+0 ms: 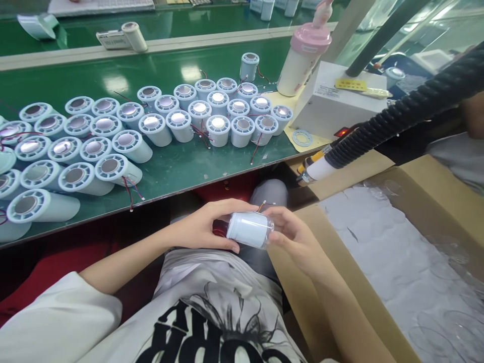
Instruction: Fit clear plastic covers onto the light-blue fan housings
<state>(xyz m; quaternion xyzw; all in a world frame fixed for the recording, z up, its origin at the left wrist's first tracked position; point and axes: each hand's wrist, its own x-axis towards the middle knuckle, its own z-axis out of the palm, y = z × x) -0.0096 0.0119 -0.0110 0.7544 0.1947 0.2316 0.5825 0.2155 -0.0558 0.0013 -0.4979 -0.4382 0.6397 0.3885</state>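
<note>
Over my lap, a light blue cylinder (pixel 248 229) lies on its side between my hands, with thin wires at its upper right. A clear plastic cup (pixel 270 232) surrounds its right end. My left hand (pixel 206 225) grips the cylinder's left end between thumb and fingers. On the other side, my right hand (pixel 293 236) holds the clear cup with thumb and fingertips. Many similar light blue cylinders (pixel 218 130) with round metallic tops and red and blue wires stand or lean on the green bench beyond.
An open cardboard box (pixel 302 227) to my right holds white sheeting and clear plastic pieces. Behind it are a black corrugated hose (pixel 397 116), a white machine (pixel 325 103) and a pink-capped bottle (pixel 300 60). The green bench's edge (pixel 181 192) runs before me.
</note>
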